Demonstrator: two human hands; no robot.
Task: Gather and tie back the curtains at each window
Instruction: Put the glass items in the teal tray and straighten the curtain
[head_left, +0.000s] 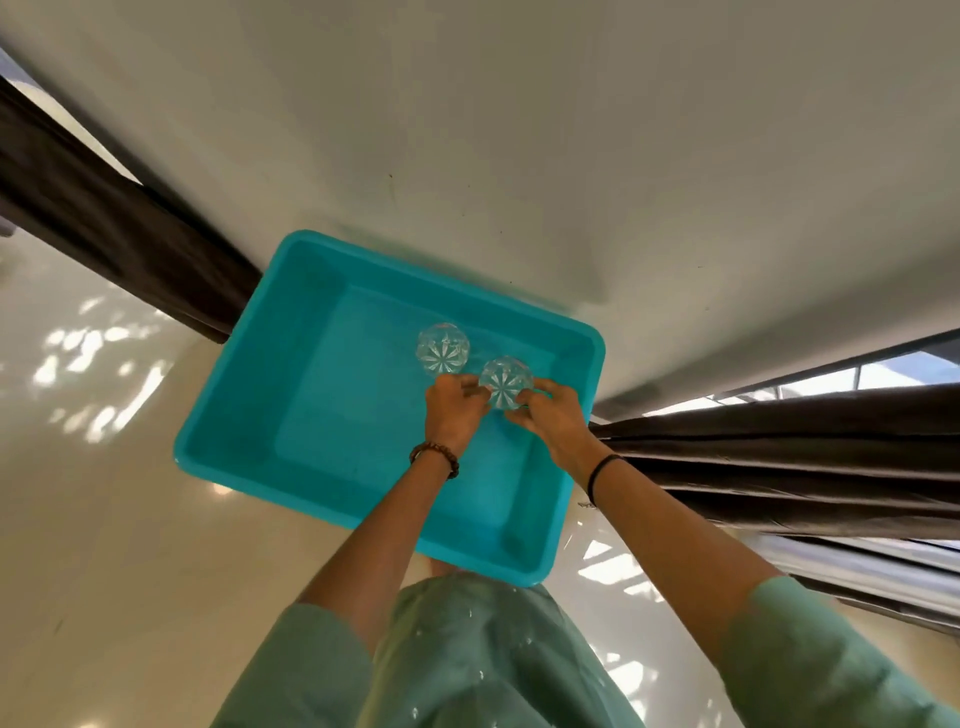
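Note:
A dark brown curtain (119, 218) hangs at the left, its lower end beside the tub. Another dark brown curtain (810, 457) hangs in folds at the right, by a window. Between them a turquoise plastic tub (249, 415) stands on the floor against the white wall. Two clear cut-glass tumblers are inside it. My left hand (453, 408) and my right hand (551, 415) both grip the nearer glass (505, 382) from either side. The other glass (442, 348) stands just beyond it, untouched.
A white wall (519, 130) fills the top of the view. The glossy cream floor (104, 493) shows sun patches. A window frame (831, 374) runs along the right. My green garment (467, 660) covers the bottom.

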